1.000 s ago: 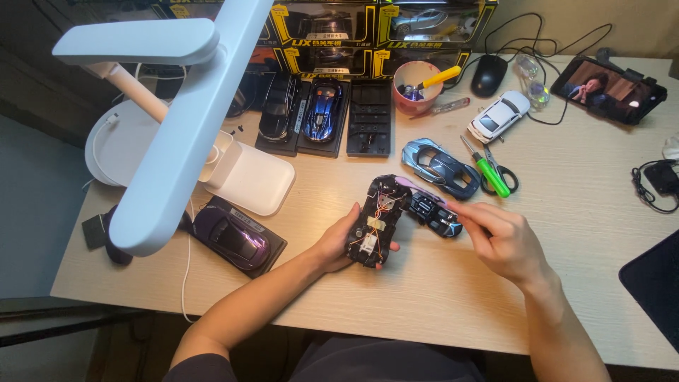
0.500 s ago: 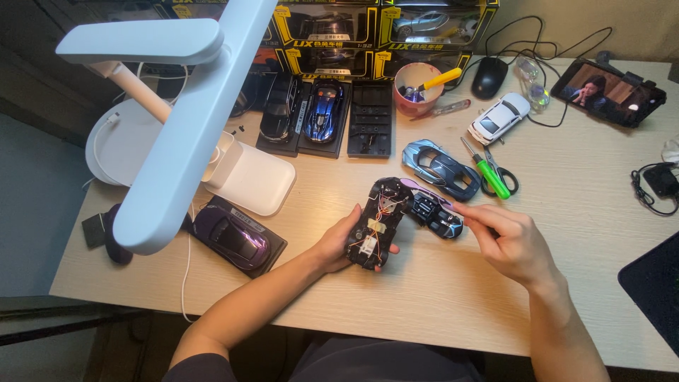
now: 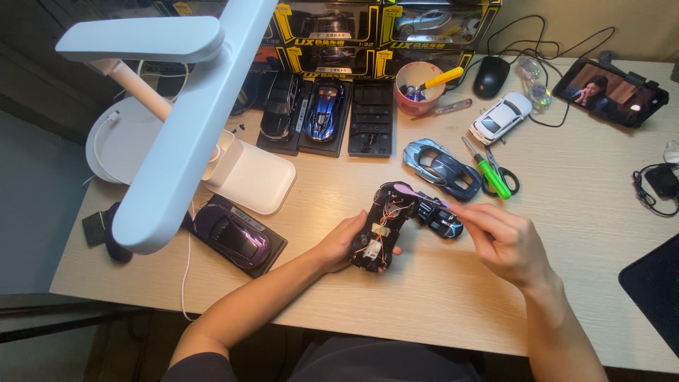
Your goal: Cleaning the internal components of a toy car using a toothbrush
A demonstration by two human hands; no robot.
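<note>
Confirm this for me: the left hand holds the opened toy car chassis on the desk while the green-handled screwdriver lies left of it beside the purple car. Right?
Not quite. The head view shows the green-handled screwdriver lying right of the chassis, beside the scissors. The left hand does hold the chassis.

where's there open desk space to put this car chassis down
Bare wood lies along the near edge of the desk, in front of the left hand and right hand. Another free patch sits between the scissors and the black cable. The back row around the pink cup and display cars is crowded.
</note>
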